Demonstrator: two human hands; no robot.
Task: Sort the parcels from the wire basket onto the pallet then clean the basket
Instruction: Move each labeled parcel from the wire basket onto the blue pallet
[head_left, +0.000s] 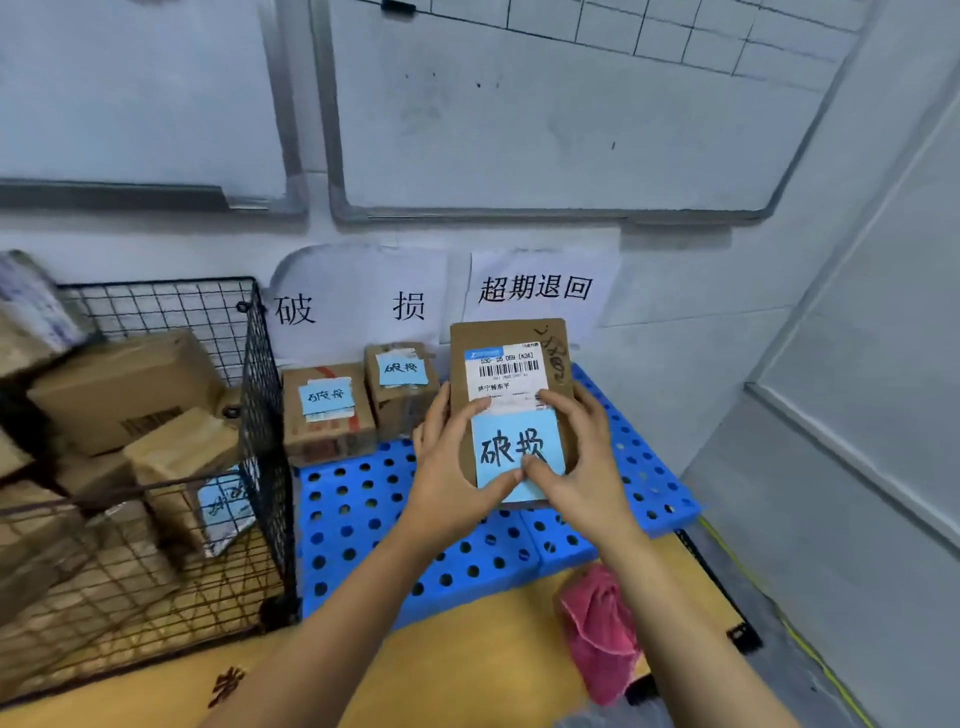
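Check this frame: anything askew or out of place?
Parcels in the wire basket lie heaped and tilted, one blue-noted parcel leaning at its wire wall. A pink cloth lies crumpled near the yellow surface's edge. Otherwise nothing.

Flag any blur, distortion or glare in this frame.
Head view: the wide-angle lens bows the whiteboard edges; the basket and boxes at left are soft and smeared; the parcel and its blue note are sharp and readable; light is even and bluish, with no glare.
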